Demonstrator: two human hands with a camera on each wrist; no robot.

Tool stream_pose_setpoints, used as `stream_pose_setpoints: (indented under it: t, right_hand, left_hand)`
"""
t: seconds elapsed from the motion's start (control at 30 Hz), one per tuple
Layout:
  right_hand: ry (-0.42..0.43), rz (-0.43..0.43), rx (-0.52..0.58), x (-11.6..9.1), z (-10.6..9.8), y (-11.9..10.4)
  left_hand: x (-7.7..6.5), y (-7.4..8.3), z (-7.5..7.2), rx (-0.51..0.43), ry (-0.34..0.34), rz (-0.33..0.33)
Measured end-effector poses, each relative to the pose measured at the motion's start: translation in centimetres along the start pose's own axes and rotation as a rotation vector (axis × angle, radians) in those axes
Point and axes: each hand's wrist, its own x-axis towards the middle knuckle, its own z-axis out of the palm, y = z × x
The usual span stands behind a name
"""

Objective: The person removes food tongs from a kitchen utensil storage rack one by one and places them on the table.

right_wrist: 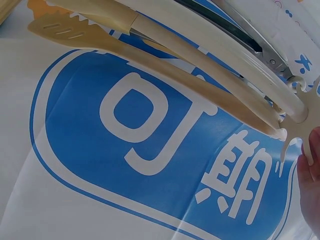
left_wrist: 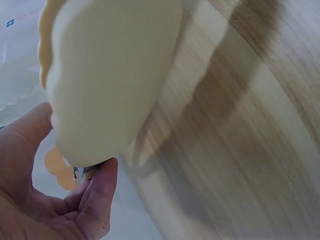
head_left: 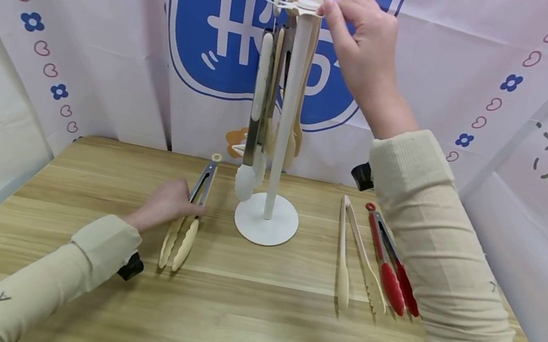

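Note:
A pair of cream-tipped tongs (head_left: 189, 238) with metal arms lies at the left of the table, or just above it; I cannot tell which. My left hand (head_left: 166, 204) grips them around the metal part, and in the left wrist view a cream tong head (left_wrist: 110, 75) fills much of the picture. At the top of a white utensil stand (head_left: 288, 118), my right hand (head_left: 370, 47) pinches the edge of the hook plate between thumb and finger. Several tongs (head_left: 260, 95) hang on the stand's left and back, and a slotted beige utensil (right_wrist: 75, 35) shows in the right wrist view.
Right of the stand's round base (head_left: 252, 229) lie beige tongs (head_left: 343, 278) and red tongs (head_left: 391, 283), the red ones partly beside my right sleeve. A white printed cloth (head_left: 114, 14) hangs behind the wooden table (head_left: 236, 323).

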Motion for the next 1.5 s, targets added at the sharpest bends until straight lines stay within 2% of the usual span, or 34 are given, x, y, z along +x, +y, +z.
stream_pose_setpoints:
  t: [0.3, 0.47, 0.87, 1.1, 1.5]
  right_hand:
    - [0.001, -0.007, -0.002, 0.0, 0.0, 0.0]
    - [0.004, -0.010, -0.003, 0.0, 0.0, 0.0]
    - [0.004, -0.011, -0.009, 0.0, 0.1, -0.1]
    - [0.006, -0.006, -0.009, 0.0, 0.1, 0.0]
    - [0.007, -0.016, -0.016, 0.0, 0.0, -0.1]
  left_hand:
    - [-0.1, -0.1, 0.3, 0.004, -0.067, -0.018]
    - [0.1, -0.3, 0.5, 0.025, -0.084, -0.029]
    - [0.1, -0.6, 0.8, 0.009, -0.096, -0.019]
    - [0.2, -0.8, 0.9, 0.022, -0.081, -0.011]
    - [0.0, -0.8, 1.1, 0.025, -0.111, -0.022]
